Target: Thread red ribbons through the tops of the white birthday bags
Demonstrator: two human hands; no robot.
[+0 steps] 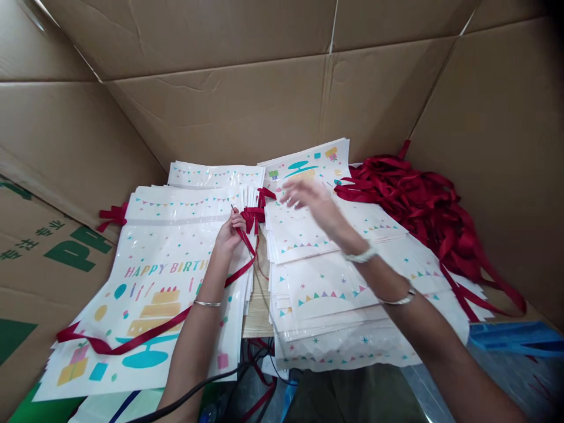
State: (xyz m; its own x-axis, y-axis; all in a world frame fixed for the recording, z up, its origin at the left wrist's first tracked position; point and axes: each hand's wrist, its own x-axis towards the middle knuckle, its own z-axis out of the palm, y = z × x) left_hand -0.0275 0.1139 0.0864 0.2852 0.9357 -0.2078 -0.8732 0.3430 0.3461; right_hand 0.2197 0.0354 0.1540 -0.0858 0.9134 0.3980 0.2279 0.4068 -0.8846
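My left hand [231, 232] is closed at the right edge of a stack of white printed bags [167, 247], which carry "HAPPY BIRTH" lettering and a cake. A thin metal tip pokes up from its fingers; the rest of that tool is hidden. A dark red ribbon [147, 338] runs from this hand across the stack to its lower left. Red ribbon loops [253, 217] stick out beside the fingers. Over a second stack of printed bags [304, 229], my right hand [311, 200] hovers, blurred, with fingers loosely apart and nothing visible in them.
A heap of red ribbons [423, 200] lies at the right on the bags. Cardboard walls [220, 111] enclose the back and sides. A black cable [194, 390] crosses in front near my left forearm. Blue plastic [515, 338] sits at the lower right.
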